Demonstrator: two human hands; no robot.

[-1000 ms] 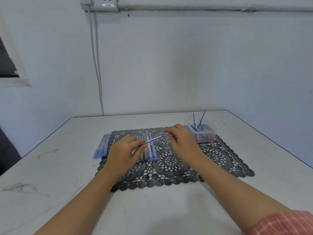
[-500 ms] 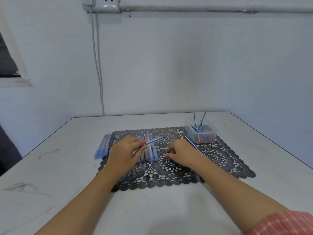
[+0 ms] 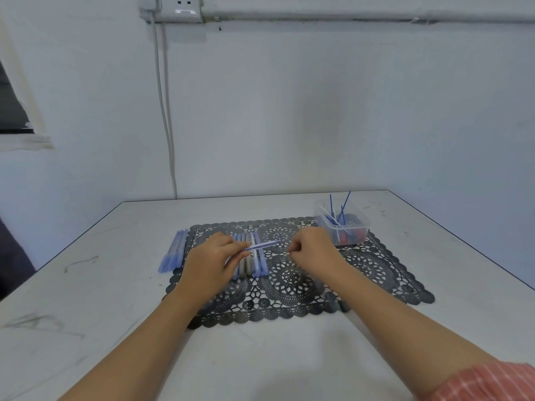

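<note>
My left hand (image 3: 212,263) grips a blue pen barrel (image 3: 262,245) that points right over a black lace mat (image 3: 379,270). Just right of the barrel's tip, my right hand (image 3: 314,250) has its fingers curled and pinches a small pale pen part (image 3: 288,251), mostly hidden by the fingertips. Under my left hand, a row of blue and grey pens (image 3: 254,266) lies side by side on the mat. A second bunch of blue pens (image 3: 173,254) lies at the mat's left edge.
A clear plastic box (image 3: 346,230) with blue refills sticking up and red parts inside stands on the mat's far right corner. The white table (image 3: 115,299) ends at the wall behind and drops off at both sides. A cable runs down the wall.
My right hand dropped from the barrel's tip to the mat, then came back up beside the tip with its fingers pinched. My left hand kept the barrel nearly still.
</note>
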